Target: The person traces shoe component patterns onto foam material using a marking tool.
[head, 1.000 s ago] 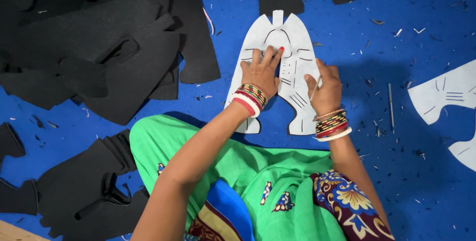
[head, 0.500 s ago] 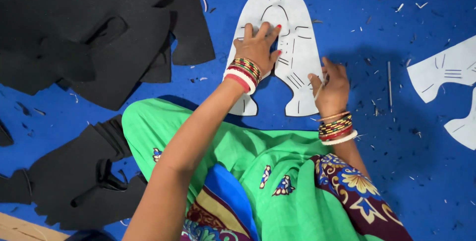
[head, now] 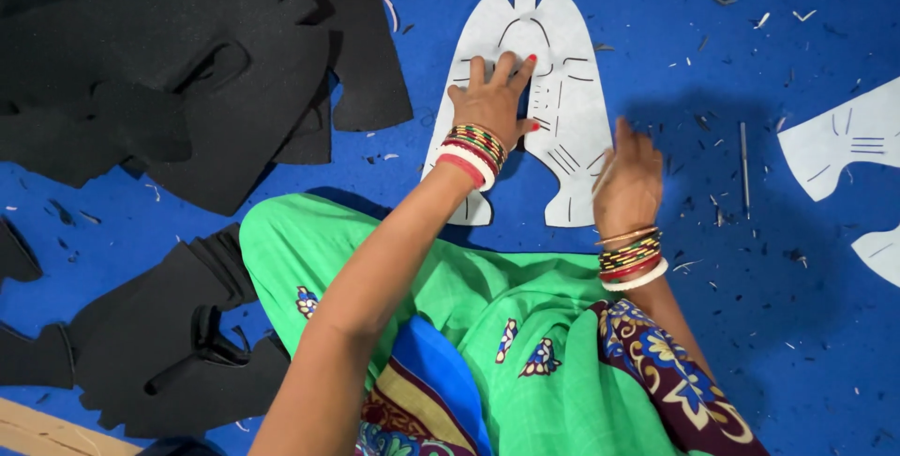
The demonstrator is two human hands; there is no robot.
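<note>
- The grey paper shoe-upper template (head: 553, 90) lies flat on the blue mat (head: 769, 325), just beyond the person's green-clad knee (head: 309, 250); it is marked with short dark lines and has a small tab at its far end.
- The left hand (head: 492, 104) rests palm down on the template's middle, fingers spread fairly wide and pressed flat on the paper, nails painted red. Red, white and gold bangles (head: 472, 149) sit at the wrist.
- The right hand (head: 626, 184) is at the template's right edge, beside its lower lobe, fingers drawn close together and pointing up; it is blurred, so whether it pinches the paper's edge or only touches it I cannot tell. It wears a similar stack of bangles (head: 633, 257).
- Left of the template lies a heap of black foam cut pieces (head: 187, 72); more black offcuts (head: 159, 343) lie left of the knee.
- Right of the template, well apart, a thin dark rod-like tool (head: 744, 165) lies on the mat.
- Farther right, two more grey marked templates (head: 844, 147) reach the picture's edge.
- Small scraps are scattered across the mat around the template.
</note>
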